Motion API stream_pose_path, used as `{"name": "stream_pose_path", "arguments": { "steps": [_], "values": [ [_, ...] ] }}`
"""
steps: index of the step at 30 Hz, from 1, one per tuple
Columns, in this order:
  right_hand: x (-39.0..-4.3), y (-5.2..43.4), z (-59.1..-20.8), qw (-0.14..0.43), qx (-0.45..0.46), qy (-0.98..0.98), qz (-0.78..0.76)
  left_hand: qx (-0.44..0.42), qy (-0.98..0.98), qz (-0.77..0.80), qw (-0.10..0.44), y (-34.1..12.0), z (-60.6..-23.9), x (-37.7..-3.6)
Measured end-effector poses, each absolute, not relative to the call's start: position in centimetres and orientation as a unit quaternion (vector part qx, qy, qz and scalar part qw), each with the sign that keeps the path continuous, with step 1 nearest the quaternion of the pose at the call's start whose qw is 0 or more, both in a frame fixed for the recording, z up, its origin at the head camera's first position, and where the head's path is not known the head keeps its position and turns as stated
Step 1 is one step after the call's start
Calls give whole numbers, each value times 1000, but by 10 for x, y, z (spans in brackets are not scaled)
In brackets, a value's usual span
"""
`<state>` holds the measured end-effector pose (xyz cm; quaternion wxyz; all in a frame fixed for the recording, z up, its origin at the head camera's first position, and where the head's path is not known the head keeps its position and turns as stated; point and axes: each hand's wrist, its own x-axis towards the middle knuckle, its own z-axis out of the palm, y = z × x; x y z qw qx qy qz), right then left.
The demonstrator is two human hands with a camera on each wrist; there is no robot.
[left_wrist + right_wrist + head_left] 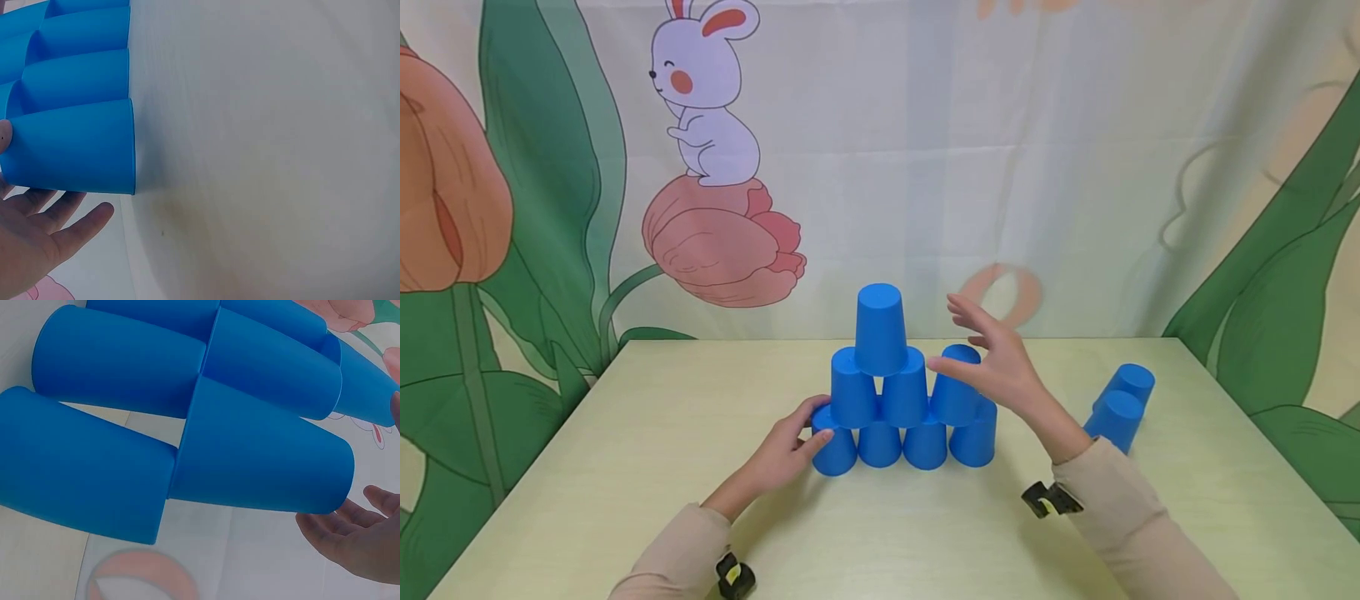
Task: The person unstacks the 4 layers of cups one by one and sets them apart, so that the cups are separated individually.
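Observation:
Blue cups stand upside down in a pyramid on the table. At the left end of the bottom row, a blue cup (835, 454) is held by my left hand (786, 450), thumb at its near side and fingers along its outer side. That same cup (75, 147) fills the left of the left wrist view. Three cups form the second row, and a single top cup (881, 329) straddles its left and middle ones. My right hand (1000, 358), fingers spread and holding nothing, is raised beside the second row's right-hand cup (955, 396), right of the top cup.
Two more upturned blue cups (1116, 417) stand close together at the right, partly behind my right forearm. The pale wooden table (625, 450) ends at a printed curtain (1112, 208) with a rabbit and flowers. A dark camera band sits at each sleeve.

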<state>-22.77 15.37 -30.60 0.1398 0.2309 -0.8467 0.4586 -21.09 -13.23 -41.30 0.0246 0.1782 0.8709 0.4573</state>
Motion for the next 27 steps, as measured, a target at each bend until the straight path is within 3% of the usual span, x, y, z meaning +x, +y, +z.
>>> {"name": "stream_pose_path", "arguments": {
  "steps": [27],
  "values": [
    [-234, 135, -306, 131, 250, -841, 462, 178, 872, 456, 22, -132, -413, -211]
  ]
}}
